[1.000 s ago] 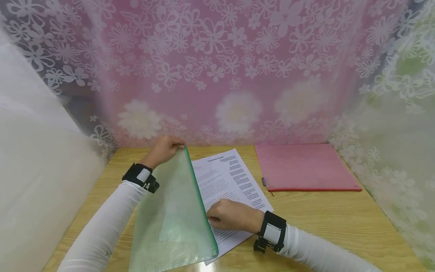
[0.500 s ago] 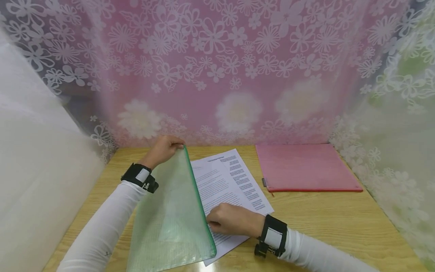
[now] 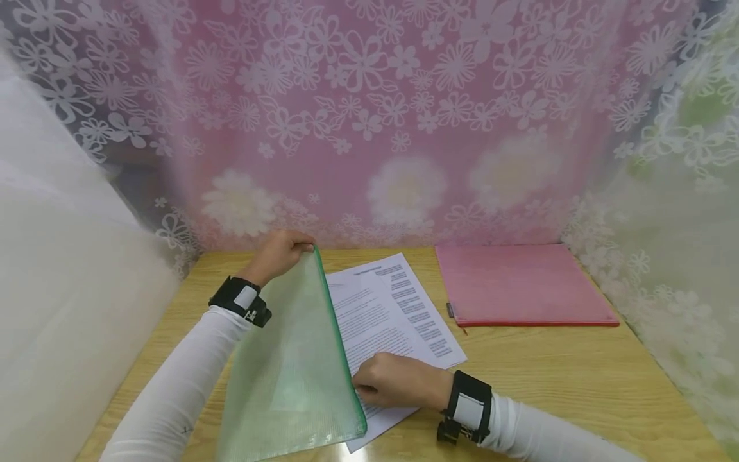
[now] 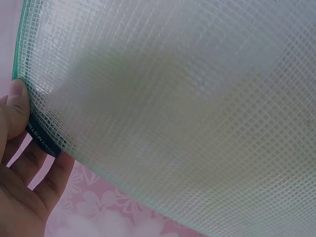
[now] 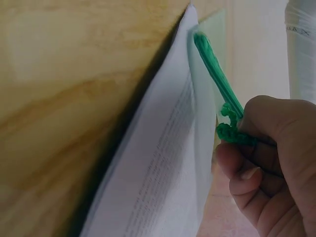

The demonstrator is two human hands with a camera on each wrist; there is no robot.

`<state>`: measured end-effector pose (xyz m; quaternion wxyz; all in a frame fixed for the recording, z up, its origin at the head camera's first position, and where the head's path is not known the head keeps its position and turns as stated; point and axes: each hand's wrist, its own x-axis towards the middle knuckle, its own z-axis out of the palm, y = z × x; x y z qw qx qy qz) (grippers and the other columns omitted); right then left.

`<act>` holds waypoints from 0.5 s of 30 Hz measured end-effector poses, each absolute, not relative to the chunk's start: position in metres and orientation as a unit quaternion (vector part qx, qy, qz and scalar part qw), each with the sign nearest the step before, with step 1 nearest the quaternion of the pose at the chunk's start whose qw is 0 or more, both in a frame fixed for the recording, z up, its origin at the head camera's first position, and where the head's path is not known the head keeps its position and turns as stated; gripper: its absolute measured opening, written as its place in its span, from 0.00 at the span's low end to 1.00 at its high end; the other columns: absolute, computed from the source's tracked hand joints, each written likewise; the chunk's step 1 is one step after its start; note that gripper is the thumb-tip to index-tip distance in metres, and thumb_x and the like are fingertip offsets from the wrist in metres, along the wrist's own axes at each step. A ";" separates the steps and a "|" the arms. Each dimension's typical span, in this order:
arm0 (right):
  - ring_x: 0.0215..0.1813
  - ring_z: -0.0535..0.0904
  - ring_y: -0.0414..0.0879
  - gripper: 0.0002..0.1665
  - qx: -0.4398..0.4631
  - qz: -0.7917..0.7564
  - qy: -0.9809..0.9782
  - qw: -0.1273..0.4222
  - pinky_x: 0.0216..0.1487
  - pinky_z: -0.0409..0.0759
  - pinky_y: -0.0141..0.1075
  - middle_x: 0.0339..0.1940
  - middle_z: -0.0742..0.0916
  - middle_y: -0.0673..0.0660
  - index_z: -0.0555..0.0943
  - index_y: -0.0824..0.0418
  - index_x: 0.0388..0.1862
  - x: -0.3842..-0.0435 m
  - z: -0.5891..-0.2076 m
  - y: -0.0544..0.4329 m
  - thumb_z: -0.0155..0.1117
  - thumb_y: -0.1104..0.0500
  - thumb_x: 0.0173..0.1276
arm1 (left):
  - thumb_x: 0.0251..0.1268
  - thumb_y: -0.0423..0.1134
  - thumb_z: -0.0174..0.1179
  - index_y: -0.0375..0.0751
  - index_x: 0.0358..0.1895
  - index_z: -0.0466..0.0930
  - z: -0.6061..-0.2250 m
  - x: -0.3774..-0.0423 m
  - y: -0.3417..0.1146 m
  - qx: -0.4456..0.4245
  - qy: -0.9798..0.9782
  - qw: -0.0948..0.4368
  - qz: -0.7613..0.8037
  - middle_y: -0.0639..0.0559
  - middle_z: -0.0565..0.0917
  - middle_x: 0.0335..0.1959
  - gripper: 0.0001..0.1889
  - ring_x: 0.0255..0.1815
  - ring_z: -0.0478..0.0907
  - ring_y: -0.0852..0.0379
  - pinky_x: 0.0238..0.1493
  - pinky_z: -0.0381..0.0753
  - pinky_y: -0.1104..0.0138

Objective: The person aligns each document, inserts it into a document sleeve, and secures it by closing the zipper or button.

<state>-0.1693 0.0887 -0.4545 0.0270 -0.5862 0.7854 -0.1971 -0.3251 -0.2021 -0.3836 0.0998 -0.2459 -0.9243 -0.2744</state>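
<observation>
A pale green mesh zip folder point(image 3: 300, 346) is held tilted up on the left, its green zipper point(image 3: 331, 308) facing right. My left hand point(image 3: 280, 253) pinches its far top corner, beside a dark label point(image 4: 42, 137) in the left wrist view. My right hand point(image 3: 398, 382) is at the lower part of the zipper. In the right wrist view its fingers grip a green zipper pull cord point(image 5: 229, 132). Printed paper sheets point(image 3: 369, 314) lie to the right of the folder, partly hidden behind it. A pale sheet-like shape point(image 3: 294, 378) shows dimly through the mesh.
A pink zip folder point(image 3: 525, 285) lies flat at the back right of the wooden table point(image 3: 554, 366). Behind the table hangs a pink floral curtain point(image 3: 323, 128), with pale sheeting point(image 3: 69, 256) along the left side.
My right hand has slid a short way down along the zipper, toward the near end. My left hand stays at the folder's top corner, and the papers have hardly moved.
</observation>
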 end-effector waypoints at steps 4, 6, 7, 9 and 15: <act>0.25 0.61 0.26 0.15 -0.590 -0.188 0.785 0.025 0.29 0.60 0.14 0.21 0.74 0.40 0.78 0.52 0.23 -0.168 -0.457 0.087 0.67 0.63 0.70 | 0.73 0.31 0.61 0.35 0.53 0.88 -0.380 -0.325 -0.200 -0.239 -0.924 0.091 -0.284 0.39 0.90 0.50 0.11 0.52 0.87 0.43 0.51 0.85 0.52; 0.25 0.61 0.26 0.15 -0.591 -0.185 0.785 0.022 0.29 0.60 0.14 0.21 0.73 0.40 0.78 0.51 0.23 -0.168 -0.457 0.087 0.67 0.63 0.70 | 0.73 0.31 0.61 0.35 0.53 0.88 -0.379 -0.326 -0.201 -0.239 -0.923 0.091 -0.288 0.39 0.89 0.50 0.11 0.52 0.87 0.43 0.51 0.85 0.51; 0.25 0.62 0.26 0.16 -0.592 -0.184 0.785 0.021 0.29 0.60 0.14 0.20 0.73 0.40 0.77 0.51 0.23 -0.168 -0.457 0.087 0.67 0.63 0.70 | 0.73 0.30 0.61 0.35 0.53 0.88 -0.379 -0.326 -0.202 -0.240 -0.922 0.092 -0.291 0.39 0.89 0.49 0.11 0.52 0.87 0.43 0.51 0.85 0.51; 0.25 0.62 0.26 0.15 -0.593 -0.186 0.783 0.022 0.29 0.59 0.14 0.21 0.73 0.41 0.77 0.52 0.23 -0.167 -0.457 0.086 0.67 0.63 0.70 | 0.73 0.30 0.60 0.35 0.53 0.88 -0.379 -0.326 -0.203 -0.242 -0.920 0.093 -0.295 0.38 0.89 0.49 0.11 0.52 0.87 0.43 0.52 0.85 0.51; 0.25 0.61 0.26 0.15 -0.599 -0.190 0.777 0.025 0.28 0.59 0.14 0.21 0.74 0.41 0.78 0.52 0.23 -0.164 -0.458 0.086 0.68 0.63 0.70 | 0.73 0.29 0.61 0.34 0.51 0.89 -0.383 -0.324 -0.207 -0.249 -0.918 0.098 -0.293 0.38 0.90 0.48 0.11 0.51 0.87 0.43 0.51 0.85 0.51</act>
